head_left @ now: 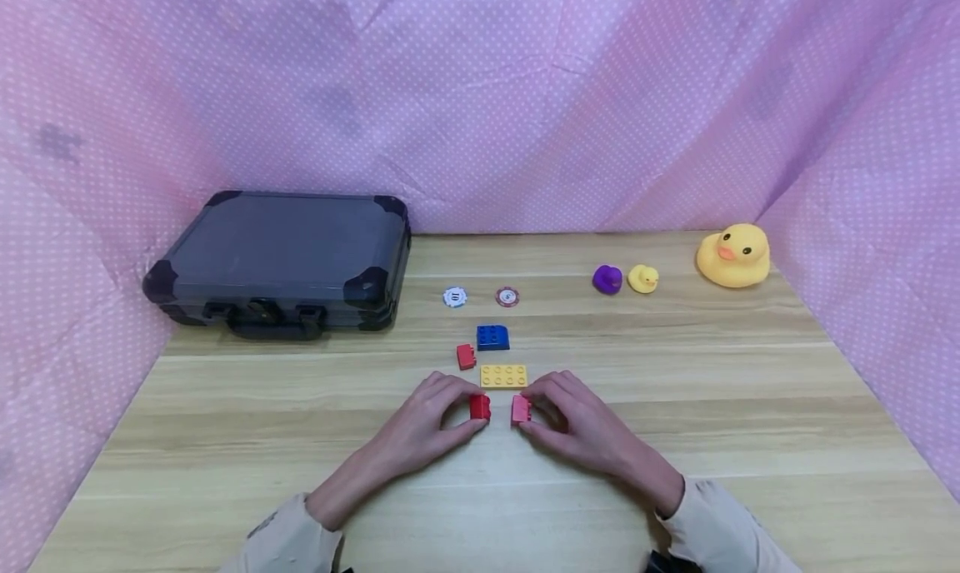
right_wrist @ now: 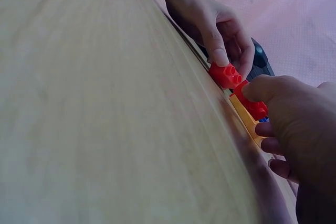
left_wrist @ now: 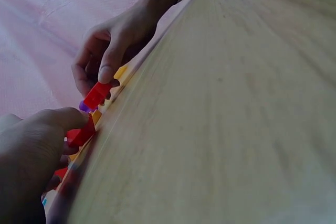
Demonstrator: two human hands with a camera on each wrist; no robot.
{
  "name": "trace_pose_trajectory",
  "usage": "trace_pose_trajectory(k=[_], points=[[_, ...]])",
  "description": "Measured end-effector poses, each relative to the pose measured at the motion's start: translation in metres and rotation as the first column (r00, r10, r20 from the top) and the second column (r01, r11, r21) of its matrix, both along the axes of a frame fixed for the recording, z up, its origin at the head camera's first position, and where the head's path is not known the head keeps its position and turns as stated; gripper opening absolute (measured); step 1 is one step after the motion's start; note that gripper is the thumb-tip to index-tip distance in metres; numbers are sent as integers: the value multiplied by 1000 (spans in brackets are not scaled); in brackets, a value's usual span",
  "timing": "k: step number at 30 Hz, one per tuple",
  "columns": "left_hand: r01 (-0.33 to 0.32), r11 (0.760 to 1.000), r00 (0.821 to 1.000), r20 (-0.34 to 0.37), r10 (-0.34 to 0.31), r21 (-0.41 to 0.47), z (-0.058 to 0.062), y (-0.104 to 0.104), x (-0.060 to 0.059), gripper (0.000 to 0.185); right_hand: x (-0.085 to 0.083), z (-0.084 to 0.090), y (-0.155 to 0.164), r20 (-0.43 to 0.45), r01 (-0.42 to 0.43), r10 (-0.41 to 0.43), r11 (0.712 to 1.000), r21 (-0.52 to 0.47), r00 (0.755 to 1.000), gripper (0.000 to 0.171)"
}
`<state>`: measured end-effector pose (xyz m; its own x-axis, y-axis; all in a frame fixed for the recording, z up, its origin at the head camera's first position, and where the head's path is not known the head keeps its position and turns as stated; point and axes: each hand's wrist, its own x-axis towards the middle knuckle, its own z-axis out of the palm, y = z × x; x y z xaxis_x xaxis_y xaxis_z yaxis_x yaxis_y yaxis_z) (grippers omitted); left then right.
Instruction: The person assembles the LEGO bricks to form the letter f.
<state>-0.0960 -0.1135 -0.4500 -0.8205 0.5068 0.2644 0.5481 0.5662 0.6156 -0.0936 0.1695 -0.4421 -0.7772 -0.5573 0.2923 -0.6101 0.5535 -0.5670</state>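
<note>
Left hand: fingers and thumb pinched round a small red plastic building brick, held low over the wooden bench
Right hand: fingers clamped on a second small red plastic brick, studs turned toward the other brick
Gap: the two held bricks sit just beside each other, not yet touching; the left wrist view shows them apart
Stage: both bricks picked up and lined up face to face; by this judgement the joining is not done
Left to do: pressing the pair together, and perhaps dealing with the loose pieces
Loose pieces: flat yellow plastic plate brick just behind the hands; third small red brick and blue square brick farther back, all unattached
</note>
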Motion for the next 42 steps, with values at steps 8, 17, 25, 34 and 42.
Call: trace_pose_trajectory(k=[8, 17, 25, 34, 42], points=[[-1, 1000, 999, 41, 1, 9, 1, 3, -1, 35, -1, 0, -2, 2, -4, 4, 1000, -12, 1000, 34], [-5, 1000, 1000, 11, 5, 15, 1, 1, -2, 35, -2, -1, -3, 4, -27, 27, 999, -24, 1000, 34], [7, 1000, 1000, 6, -7, 15, -1, 2, -3, 34, 0, 0, -4, -4, -28, 28, 999, -31, 1000, 33], [18, 999, 1000, -6, -18, -34, 0, 3, -4, 32, 0, 1, -8, -17, -38, 37, 999, -39, 999, 33], [9, 999, 1000, 27, -8, -42, 1, 3, -4, 33, -2, 1, -12, -26, -63, 62, 997, -48, 998, 35]])
